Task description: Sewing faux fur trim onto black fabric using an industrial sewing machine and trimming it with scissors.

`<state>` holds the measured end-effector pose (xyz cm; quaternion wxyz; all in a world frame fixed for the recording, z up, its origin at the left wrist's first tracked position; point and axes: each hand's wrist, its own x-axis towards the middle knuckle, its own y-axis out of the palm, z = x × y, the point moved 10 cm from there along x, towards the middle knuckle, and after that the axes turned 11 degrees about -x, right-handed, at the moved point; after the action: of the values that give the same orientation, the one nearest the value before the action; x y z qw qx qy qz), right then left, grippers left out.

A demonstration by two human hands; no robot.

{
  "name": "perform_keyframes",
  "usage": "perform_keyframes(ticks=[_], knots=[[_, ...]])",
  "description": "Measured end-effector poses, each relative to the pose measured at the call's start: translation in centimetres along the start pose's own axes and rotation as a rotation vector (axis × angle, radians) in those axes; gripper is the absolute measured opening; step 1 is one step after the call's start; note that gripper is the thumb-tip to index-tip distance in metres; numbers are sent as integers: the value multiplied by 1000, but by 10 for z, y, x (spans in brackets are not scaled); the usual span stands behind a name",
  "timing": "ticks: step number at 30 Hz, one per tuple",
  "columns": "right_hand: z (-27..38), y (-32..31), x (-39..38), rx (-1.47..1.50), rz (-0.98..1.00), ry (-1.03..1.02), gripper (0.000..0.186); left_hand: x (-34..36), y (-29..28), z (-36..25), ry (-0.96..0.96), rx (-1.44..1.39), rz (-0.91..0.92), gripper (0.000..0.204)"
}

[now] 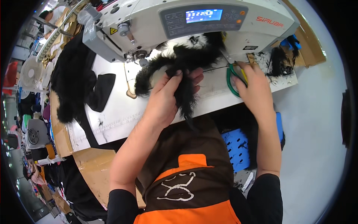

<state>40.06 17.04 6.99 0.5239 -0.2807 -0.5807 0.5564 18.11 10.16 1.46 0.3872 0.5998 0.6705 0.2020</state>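
Observation:
My left hand (166, 91) pinches a strip of black furry fabric (182, 87) between thumb and fingers, over the front of the white sewing table. The strip hangs down past my palm and runs back into more black fur lying under the sewing machine's arm. My right hand (253, 82) is closed on a pair of scissors (230, 83) with green handles, to the right of the fur. Their blades point away from me, toward the machine. A yellow part shows beside my fingers, which partly hide the handles.
The sewing machine (145, 28) with a lit display stands across the back, its needle area (140, 56) left of the fur. More black fur fabric (72, 78) lies at the left. A blue perforated crate (236, 149) sits below the table. Fur scraps (279, 63) lie at the right end.

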Motion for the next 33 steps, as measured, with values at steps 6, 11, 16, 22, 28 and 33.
perform_keyframes(ticks=[6, 11, 16, 22, 28, 33], knots=[[67, 24, -32, 881, 397, 97, 30, 1, 16, 15, 64, 64, 33, 34], [61, 54, -44, 1215, 537, 210, 25, 10, 30, 30, 43, 120, 82, 31], [20, 56, -57, 1367, 624, 432, 20, 18, 37, 35, -17, 188, 146, 32], [-30, 42, -68, 1169, 645, 419, 21, 6, 22, 34, 38, 513, 150, 34], [-184, -36, -73, 1350, -527, 762, 15, -20, 9, 0, 226, 608, 164, 33], [-262, -126, -44, 840, -1078, 464, 26, -44, -16, -19, 381, 1035, 168, 30]])
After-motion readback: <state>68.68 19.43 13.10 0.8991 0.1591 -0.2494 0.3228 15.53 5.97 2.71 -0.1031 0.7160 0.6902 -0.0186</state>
